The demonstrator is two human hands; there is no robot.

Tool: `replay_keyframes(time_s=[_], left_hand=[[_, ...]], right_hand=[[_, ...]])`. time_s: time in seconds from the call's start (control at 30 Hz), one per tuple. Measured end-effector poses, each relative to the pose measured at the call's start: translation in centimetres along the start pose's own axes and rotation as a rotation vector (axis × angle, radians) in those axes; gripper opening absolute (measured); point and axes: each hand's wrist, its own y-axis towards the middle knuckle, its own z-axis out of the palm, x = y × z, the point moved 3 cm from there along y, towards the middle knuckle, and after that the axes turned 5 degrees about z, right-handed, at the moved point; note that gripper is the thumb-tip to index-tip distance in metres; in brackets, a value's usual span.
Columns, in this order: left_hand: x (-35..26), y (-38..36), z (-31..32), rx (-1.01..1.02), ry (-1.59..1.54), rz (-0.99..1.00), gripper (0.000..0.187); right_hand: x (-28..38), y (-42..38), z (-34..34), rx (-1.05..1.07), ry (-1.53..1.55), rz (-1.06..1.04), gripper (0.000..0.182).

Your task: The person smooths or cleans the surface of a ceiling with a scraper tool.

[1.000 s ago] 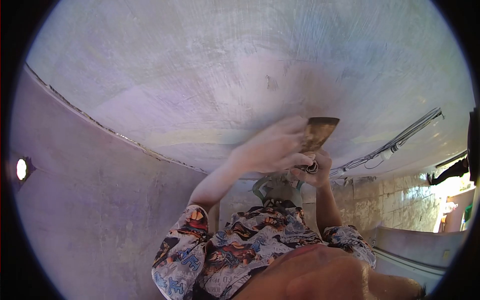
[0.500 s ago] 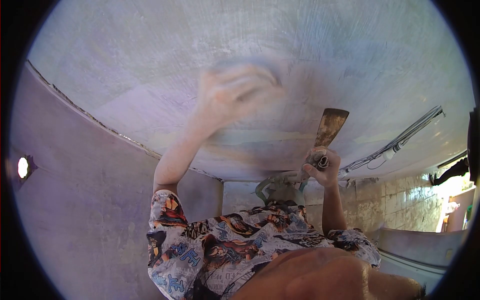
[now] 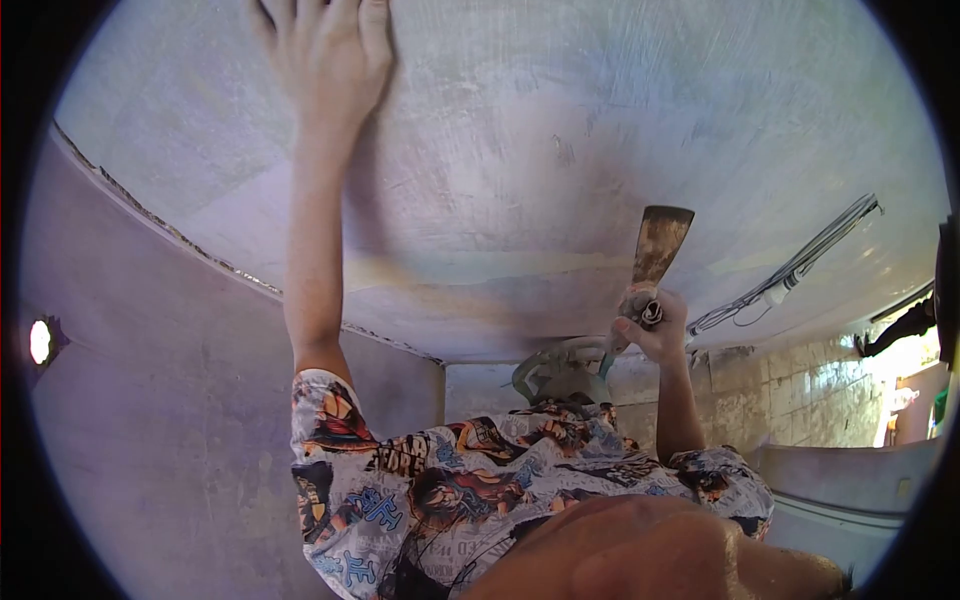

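My left hand (image 3: 332,60) lies flat against the pale plastered surface (image 3: 560,130), its fingers stretched out and cut off by the top edge of the view. Nothing shows in it, though its palm is hidden. My right hand (image 3: 664,325) is closed around a putty knife (image 3: 662,245) with a wide, stained, rusty-looking blade pointing up. A small rolled, greyish piece (image 3: 652,313) shows at the same fist; what it is I cannot make out. The blade appears apart from the plastered surface.
Bundled cables (image 3: 820,245) run along the surface at the right. A green plastic chair (image 3: 530,378) stands behind the printed shirt. At the left is a purplish wall (image 3: 160,400) with a lit lamp (image 3: 40,342). Another person's dark-clothed leg (image 3: 905,328) shows at the far right.
My left hand, blurred by motion before, has moved up and left and its fingers are now stretched out. My right hand with the putty knife has shifted only slightly.
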Motion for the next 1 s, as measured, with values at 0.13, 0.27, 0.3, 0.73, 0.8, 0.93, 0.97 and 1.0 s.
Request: replay_keyframes(time_s=[0.13, 0.27, 0.3, 0.73, 0.8, 0.93, 0.97, 1.0], left_hand=[[-5.6, -3.3, 0.6, 0.393, 0.144, 0.217, 0.045], [-2.4, -5.8, -1.0, 0.299, 0.055, 0.085, 0.043], [-1.3, -6.1, -2.0, 0.113, -0.096, -0.122, 0.042], [-20.4, -17.7, -5.6, 0.193, -2.261, -1.035, 0.065], [-20.3, -18.3, -5.7, 0.218, -2.237, -1.107, 0.065], [-18.3, -18.7, -5.0, -0.057, -2.161, -1.012, 0.054], [-17.3, -19.1, -4.9, -0.16, -2.143, -0.996, 0.048], [-16.1, -19.5, -4.9, -0.166, -2.147, -0.997, 0.048]], right_hand=[[-0.3, 0.2, 0.3, 0.047, 0.009, 0.08, 0.033], [1.5, 1.0, 0.5, 0.1, -0.182, -0.154, 0.032], [1.4, 1.3, 0.6, 0.086, -0.115, -0.114, 0.032], [5.9, 4.8, 7.3, 0.223, -0.39, -0.321, 0.048], [6.0, 5.1, 7.5, 0.258, -0.439, -0.362, 0.053], [8.2, 5.4, 6.9, 0.608, -0.389, 0.195, 0.048], [8.6, 5.7, 6.3, 0.608, -0.392, 0.198, 0.048], [9.1, 6.4, 5.2, 0.521, -0.347, 0.148, 0.043]])
